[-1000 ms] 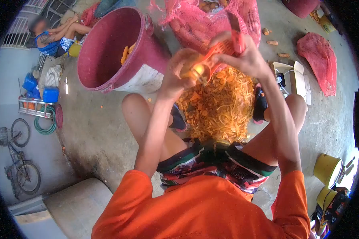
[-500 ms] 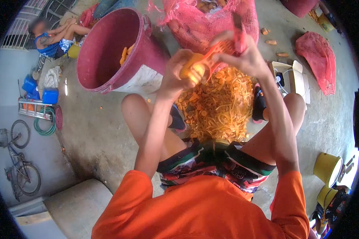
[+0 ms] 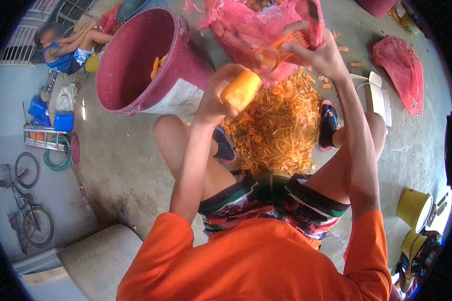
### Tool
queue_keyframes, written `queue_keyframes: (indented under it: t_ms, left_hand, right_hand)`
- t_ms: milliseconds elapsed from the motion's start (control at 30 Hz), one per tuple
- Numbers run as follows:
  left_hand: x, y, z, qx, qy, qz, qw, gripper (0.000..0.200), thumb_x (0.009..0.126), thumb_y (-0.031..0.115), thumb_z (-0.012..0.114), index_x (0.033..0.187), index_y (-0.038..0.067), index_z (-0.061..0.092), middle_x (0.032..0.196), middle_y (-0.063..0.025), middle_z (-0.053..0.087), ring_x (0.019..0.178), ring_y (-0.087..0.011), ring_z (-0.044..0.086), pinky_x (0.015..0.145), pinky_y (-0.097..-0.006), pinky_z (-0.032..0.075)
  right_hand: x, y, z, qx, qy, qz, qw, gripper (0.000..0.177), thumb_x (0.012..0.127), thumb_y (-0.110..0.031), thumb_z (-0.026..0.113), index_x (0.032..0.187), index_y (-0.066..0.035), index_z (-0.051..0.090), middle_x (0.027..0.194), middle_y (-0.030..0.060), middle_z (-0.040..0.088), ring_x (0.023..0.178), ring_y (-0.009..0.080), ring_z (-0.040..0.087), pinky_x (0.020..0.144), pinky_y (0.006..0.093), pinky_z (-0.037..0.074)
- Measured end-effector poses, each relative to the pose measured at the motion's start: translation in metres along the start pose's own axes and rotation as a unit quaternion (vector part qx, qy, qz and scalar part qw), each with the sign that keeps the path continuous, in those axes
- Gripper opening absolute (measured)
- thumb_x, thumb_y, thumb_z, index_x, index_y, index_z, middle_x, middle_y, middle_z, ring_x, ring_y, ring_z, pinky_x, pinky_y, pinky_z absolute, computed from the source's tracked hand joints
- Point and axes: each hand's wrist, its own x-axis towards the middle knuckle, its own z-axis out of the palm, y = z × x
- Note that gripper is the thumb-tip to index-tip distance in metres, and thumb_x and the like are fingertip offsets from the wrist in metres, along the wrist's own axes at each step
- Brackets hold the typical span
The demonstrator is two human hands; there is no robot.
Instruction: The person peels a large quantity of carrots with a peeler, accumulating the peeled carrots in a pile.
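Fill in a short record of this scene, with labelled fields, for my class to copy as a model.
Setting: concrete floor
Left hand: holds a thick, bright orange carrot
Right hand: holds an orange peeler and a red-handled knife
Peeler and carrot: apart
Between the feet: heap of peelings
Beyond the heap: pink mesh sack
Left side: large plum-coloured tub, orange pieces inside
Background: another person, seated
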Motion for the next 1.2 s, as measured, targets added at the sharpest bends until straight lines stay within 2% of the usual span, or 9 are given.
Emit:
queue_keyframes:
  t_ms: [67,133,367,467,733,800,833,933,1200]
  left_hand:
    - [0.005,0.002,0.003,0.011,0.008,0.008,1.000,0.097,0.055,0.034,0.100,0.133,0.008,0.049,0.121,-0.0068,0.063,0.116,-0.0222,0.061,0.102,-0.0356,0.051]
    - [0.008,-0.002,0.004,0.033,0.028,0.018,0.999,0.096,0.055,0.035,0.100,0.132,0.008,0.049,0.121,-0.0063,0.062,0.116,-0.0217,0.061,0.102,-0.0359,0.051]
    - [0.003,0.001,0.004,0.007,-0.010,0.024,1.000,0.101,0.051,0.043,0.101,0.131,0.008,0.049,0.122,-0.0039,0.061,0.111,-0.0168,0.064,0.093,-0.0296,0.056]
    - [0.011,-0.006,0.009,0.047,0.068,0.036,0.996,0.107,0.051,0.050,0.099,0.135,0.007,0.049,0.123,-0.0042,0.061,0.112,-0.0167,0.063,0.093,-0.0300,0.055]
    - [0.002,0.006,0.009,0.016,0.034,0.000,0.999,0.101,0.049,0.039,0.102,0.130,0.009,0.050,0.122,-0.0032,0.061,0.112,-0.0164,0.061,0.096,-0.0316,0.053]
    - [0.007,0.001,0.007,0.038,0.044,0.020,0.998,0.100,0.050,0.038,0.102,0.130,0.009,0.051,0.121,-0.0035,0.061,0.112,-0.0165,0.061,0.096,-0.0318,0.053]
    - [0.009,-0.001,0.007,0.062,0.055,0.035,0.996,0.098,0.050,0.037,0.102,0.129,0.009,0.051,0.121,-0.0037,0.062,0.112,-0.0167,0.062,0.095,-0.0320,0.053]
    - [0.007,-0.007,-0.003,0.053,0.032,0.035,0.997,0.095,0.052,0.034,0.102,0.128,0.009,0.051,0.118,-0.0031,0.062,0.109,-0.0171,0.063,0.094,-0.0317,0.052]
    - [0.010,-0.002,0.010,0.034,0.059,0.034,0.997,0.105,0.048,0.044,0.102,0.131,0.005,0.049,0.120,-0.0028,0.062,0.114,-0.0173,0.062,0.100,-0.0325,0.052]
  right_hand:
    - [-0.001,0.000,-0.002,-0.048,0.025,-0.022,0.998,0.021,0.088,-0.003,0.075,0.108,0.000,0.068,0.097,0.0066,0.072,0.091,0.0129,0.070,0.085,0.0288,0.057]
    - [-0.007,-0.021,0.019,0.137,-0.054,0.016,0.989,0.023,0.087,-0.002,0.076,0.108,0.000,0.068,0.099,0.0068,0.072,0.090,0.0135,0.069,0.085,0.0294,0.056]
    - [-0.001,0.000,0.003,-0.004,0.000,-0.003,1.000,0.024,0.087,0.000,0.075,0.110,-0.001,0.069,0.102,0.0048,0.071,0.093,0.0128,0.068,0.085,0.0298,0.055]
    - [-0.009,-0.026,0.027,0.133,-0.049,0.031,0.989,0.022,0.087,-0.002,0.076,0.108,-0.001,0.069,0.101,0.0053,0.071,0.093,0.0123,0.068,0.084,0.0292,0.057]
    - [-0.001,-0.006,0.004,-0.024,0.029,-0.007,0.999,0.023,0.088,0.001,0.073,0.111,0.000,0.068,0.101,0.0067,0.072,0.092,0.0144,0.070,0.086,0.0287,0.057]
    - [-0.009,-0.020,0.020,0.149,-0.033,0.020,0.988,0.022,0.088,0.001,0.073,0.110,-0.001,0.069,0.101,0.0069,0.072,0.091,0.0146,0.069,0.085,0.0275,0.056]
    - [-0.009,-0.029,0.028,0.036,-0.057,-0.051,0.996,0.019,0.089,0.000,0.073,0.108,-0.001,0.070,0.101,0.0075,0.072,0.088,0.0143,0.070,0.081,0.0284,0.057]
    - [-0.012,-0.028,0.029,0.088,-0.076,0.093,0.989,0.017,0.088,-0.001,0.073,0.105,-0.001,0.071,0.101,0.0077,0.072,0.088,0.0143,0.070,0.080,0.0287,0.058]
    - [-0.006,-0.029,0.030,0.046,-0.036,-0.036,0.998,0.020,0.088,-0.005,0.077,0.106,-0.001,0.070,0.099,0.0055,0.072,0.090,0.0117,0.067,0.081,0.0288,0.055]
